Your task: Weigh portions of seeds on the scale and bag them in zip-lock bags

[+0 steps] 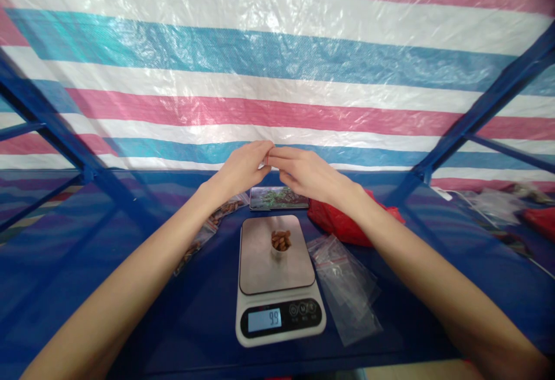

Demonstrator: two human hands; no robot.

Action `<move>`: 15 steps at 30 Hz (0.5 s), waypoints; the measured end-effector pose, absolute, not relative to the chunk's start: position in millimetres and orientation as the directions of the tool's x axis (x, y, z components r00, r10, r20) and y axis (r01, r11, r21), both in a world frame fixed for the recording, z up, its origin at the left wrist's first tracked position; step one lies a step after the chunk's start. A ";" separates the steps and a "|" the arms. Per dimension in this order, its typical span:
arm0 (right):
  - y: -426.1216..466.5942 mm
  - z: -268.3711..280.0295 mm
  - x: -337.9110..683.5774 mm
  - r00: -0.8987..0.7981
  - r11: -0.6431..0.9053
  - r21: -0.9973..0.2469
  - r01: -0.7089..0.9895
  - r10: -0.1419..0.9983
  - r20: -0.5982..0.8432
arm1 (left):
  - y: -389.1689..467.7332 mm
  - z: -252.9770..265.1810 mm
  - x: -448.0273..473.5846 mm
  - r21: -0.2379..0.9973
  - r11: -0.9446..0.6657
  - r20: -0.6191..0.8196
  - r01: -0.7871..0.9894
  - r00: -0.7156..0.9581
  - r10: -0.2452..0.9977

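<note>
My left hand (246, 167) and my right hand (309, 174) meet at the fingertips beyond the scale, above a phone-like screen (280, 198) showing a green picture. The fingers of both are bent and pressed together. A tiny pale spot shows between them, too small to name. Below, a white kitchen scale (277, 279) with a metal plate reads what looks like 9.9. On its plate stands a small cup (279, 254) heaped with brown almond-like nuts (281, 238). Neither hand touches the scale or cup.
Flat clear zip bags (347, 293) lie right of the scale, beside a red plastic bag (336, 222). Filled zip bags (228, 209) sit at the left, partly behind my forearm. Blue metal bars (481, 102) and a striped plastic sheet (277, 50) bound the blue table (195, 322).
</note>
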State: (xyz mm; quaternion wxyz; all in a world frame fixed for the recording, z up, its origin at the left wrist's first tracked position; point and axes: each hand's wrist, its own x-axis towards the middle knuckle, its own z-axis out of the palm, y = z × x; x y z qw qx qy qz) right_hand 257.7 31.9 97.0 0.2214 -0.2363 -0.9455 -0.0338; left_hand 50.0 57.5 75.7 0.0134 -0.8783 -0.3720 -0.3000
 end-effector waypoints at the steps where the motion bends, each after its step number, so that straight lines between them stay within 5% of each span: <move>1: 30.2 96.2 256.3 -0.803 0.881 0.005 0.472 0.428 0.416 | 57.2 76.0 50.0 0.171 -0.729 0.534 0.663 0.559 0.634; 5: 23.7 93.8 253.6 -0.845 0.883 0.093 0.460 0.404 0.351 | 54.5 78.5 52.0 0.071 -0.766 0.527 0.639 0.628 0.573; 10: 16.6 104.2 256.0 -0.854 0.891 0.040 0.453 0.421 0.306 | 48.5 84.6 58.3 0.055 -0.766 0.532 0.641 0.630 0.566; 15: -2.0 113.4 272.6 -0.698 0.921 -0.185 0.344 0.382 0.605 | 29.7 85.4 50.8 0.136 -0.729 0.606 0.671 0.526 0.597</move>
